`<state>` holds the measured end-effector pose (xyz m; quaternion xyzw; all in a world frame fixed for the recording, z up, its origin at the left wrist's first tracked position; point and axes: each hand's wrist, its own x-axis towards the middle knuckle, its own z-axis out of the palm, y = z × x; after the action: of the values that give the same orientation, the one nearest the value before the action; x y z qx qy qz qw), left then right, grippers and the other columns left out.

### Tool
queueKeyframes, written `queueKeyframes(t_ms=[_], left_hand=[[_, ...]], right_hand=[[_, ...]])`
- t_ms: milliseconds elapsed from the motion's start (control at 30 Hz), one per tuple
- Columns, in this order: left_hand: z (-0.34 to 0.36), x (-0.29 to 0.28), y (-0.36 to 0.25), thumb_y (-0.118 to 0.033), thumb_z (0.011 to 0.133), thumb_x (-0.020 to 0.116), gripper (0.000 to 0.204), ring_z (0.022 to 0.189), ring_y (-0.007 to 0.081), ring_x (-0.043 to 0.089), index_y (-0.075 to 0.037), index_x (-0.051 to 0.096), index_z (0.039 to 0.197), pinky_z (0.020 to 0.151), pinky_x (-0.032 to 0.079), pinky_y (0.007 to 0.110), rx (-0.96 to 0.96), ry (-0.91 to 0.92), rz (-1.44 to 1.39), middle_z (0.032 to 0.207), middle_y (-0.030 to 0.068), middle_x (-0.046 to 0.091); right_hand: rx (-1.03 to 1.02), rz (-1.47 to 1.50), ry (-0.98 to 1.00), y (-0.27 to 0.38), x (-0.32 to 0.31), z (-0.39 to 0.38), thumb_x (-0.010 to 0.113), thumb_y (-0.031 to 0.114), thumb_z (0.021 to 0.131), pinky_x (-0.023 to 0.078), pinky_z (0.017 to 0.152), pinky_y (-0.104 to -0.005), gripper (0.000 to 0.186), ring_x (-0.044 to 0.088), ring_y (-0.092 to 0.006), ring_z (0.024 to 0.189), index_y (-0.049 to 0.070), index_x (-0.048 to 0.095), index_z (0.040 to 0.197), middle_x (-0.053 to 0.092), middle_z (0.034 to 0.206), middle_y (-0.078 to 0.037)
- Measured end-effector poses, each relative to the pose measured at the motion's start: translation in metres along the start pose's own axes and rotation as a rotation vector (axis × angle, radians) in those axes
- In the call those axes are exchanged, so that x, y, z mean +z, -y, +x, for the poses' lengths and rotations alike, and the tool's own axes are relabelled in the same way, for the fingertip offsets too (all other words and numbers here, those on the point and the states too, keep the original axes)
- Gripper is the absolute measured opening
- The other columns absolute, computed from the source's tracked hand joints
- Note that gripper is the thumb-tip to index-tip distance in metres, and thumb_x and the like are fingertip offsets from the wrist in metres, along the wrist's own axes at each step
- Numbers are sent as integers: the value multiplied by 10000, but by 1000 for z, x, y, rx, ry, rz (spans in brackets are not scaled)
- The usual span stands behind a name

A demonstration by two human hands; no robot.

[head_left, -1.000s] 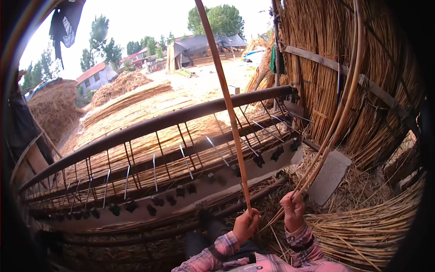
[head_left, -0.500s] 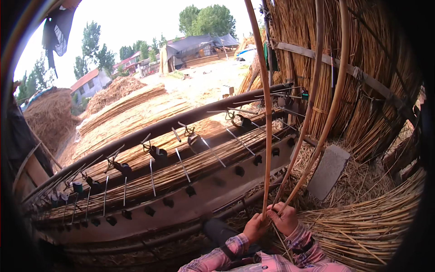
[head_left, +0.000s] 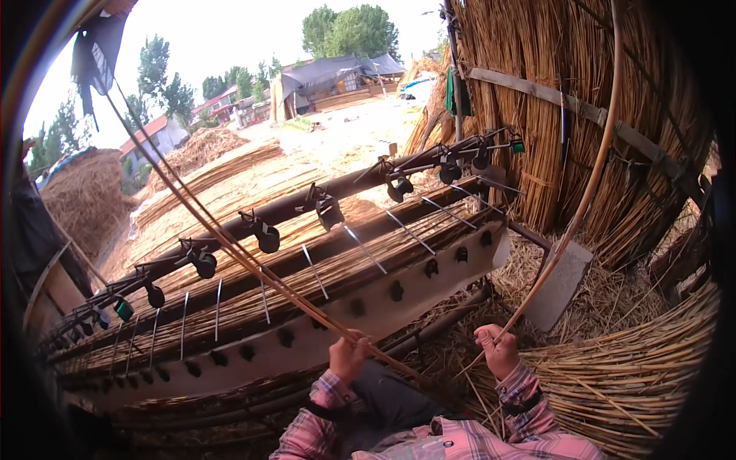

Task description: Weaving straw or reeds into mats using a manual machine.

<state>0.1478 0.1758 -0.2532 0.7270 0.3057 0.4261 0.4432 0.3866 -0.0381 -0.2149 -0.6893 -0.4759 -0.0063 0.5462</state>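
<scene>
My left hand [head_left: 349, 357] is closed around two long thin reed stalks [head_left: 264, 274], which slant up to the far left across the long frame and reach down past my lap. Farther right, my right hand [head_left: 498, 351] grips the lower part of one thicker reed stalk [head_left: 601, 162] that curves up to the top right. Ahead of both hands runs the long weaving frame [head_left: 452, 297], with reeds [head_left: 295, 274] laid along it under a row of thin metal pins. Black spools [head_left: 330, 212] hang from the dark pipe [head_left: 284, 205] above them.
A heap of reed stalks [head_left: 636, 364] lies close by on the right. Tall reed bundles [head_left: 506, 115] stand behind a wooden rail [head_left: 529, 88]. A grey slab [head_left: 560, 287] leans at the frame's right end. Beyond the frame are straw piles [head_left: 90, 188] and spread reeds.
My hands have parted. The left swung two stalks over to the left, and the right kept one, tilting it right. The pipe's spools now hang differently, forward over the frame.
</scene>
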Motion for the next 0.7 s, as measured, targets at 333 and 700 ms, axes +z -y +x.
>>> queueKeyframes(t_ms=[333, 700], left_hand=[[-14, -298, -87, -331, 906, 553, 286, 676, 149, 611, -61, 466, 940, 584, 555, 293, -68, -588, -41, 830, 67, 602], [-53, -387, -18, -333, 876, 604, 345, 835, 194, 606, -40, 537, 1046, 703, 539, 334, -170, -904, -343, 964, 58, 611]], right_hand=[[339, 34, -102, -66, -38, -9, 465, 234, 953, 423, 548, -251, 261, 523, -104, 592, 25, 570, 838, 537, 624, -17], [409, 35, -146, -100, -44, -14, 452, 223, 950, 415, 523, -249, 263, 518, -100, 569, 25, 573, 827, 545, 613, -19]])
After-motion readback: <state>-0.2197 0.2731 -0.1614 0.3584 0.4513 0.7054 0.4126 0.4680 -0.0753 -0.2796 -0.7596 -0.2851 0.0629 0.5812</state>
